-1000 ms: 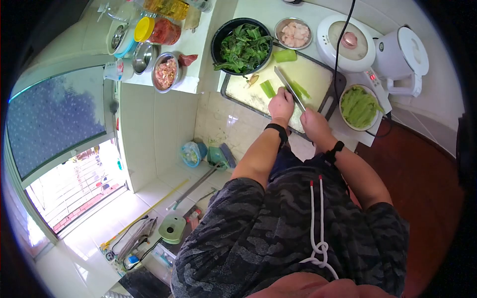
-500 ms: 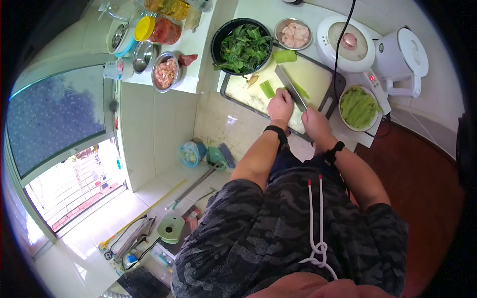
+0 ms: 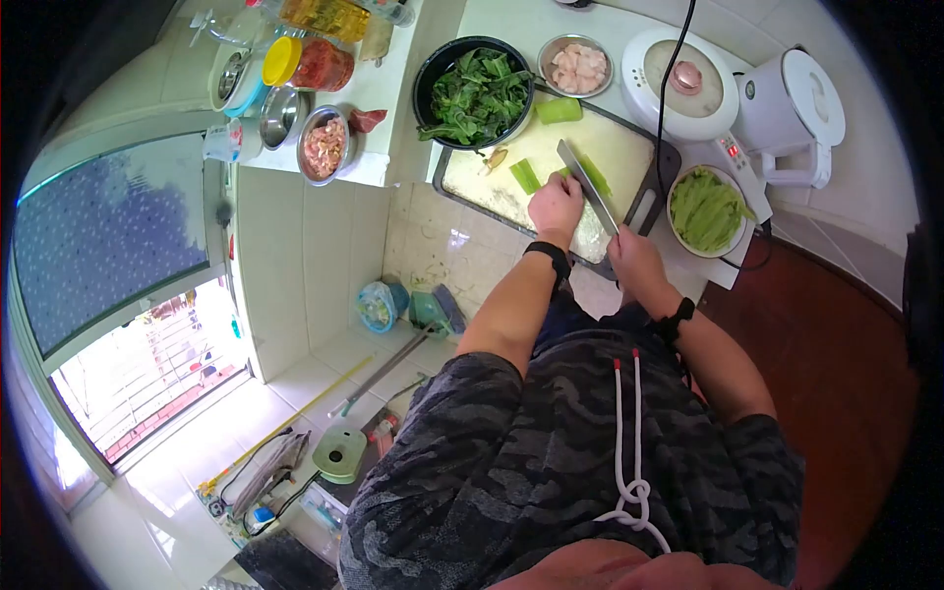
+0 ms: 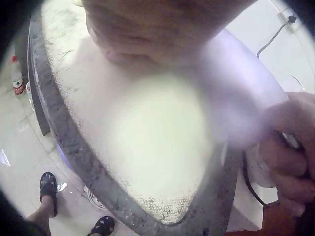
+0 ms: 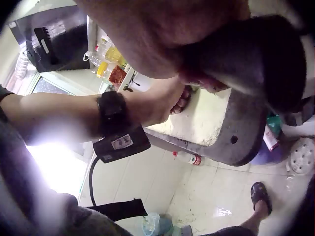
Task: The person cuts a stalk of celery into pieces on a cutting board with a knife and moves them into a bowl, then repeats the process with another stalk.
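On the white cutting board (image 3: 492, 192), my right hand (image 3: 637, 261) grips the handle of a kitchen knife (image 3: 590, 189), its blade slanting away to the upper left. Close against the blade's left side, my left hand (image 3: 557, 206) has its fingers curled down over a green stem piece, mostly hidden beneath them. Slices of green stem (image 3: 597, 177) lie right of the blade. Another cut piece (image 3: 525, 177) is left of the left hand, and a thicker chunk (image 3: 559, 110) sits at the far edge. In the left wrist view, the right hand (image 4: 290, 157) shows curled at the right.
A black pot (image 3: 421, 98) of dark leaves overlaps the board's far left corner. Behind stands a metal bowl (image 3: 544, 49) of pale meat. At right are a bowl of green strips (image 3: 706, 211), a white cooker (image 3: 644, 74), a kettle (image 3: 792, 108) and a hanging black cable (image 3: 667, 118).
The knife and right hand have drawn back slightly toward the body and right. The blade first turned to show its broad side, then stood steeper again. The left hand has hardly moved.
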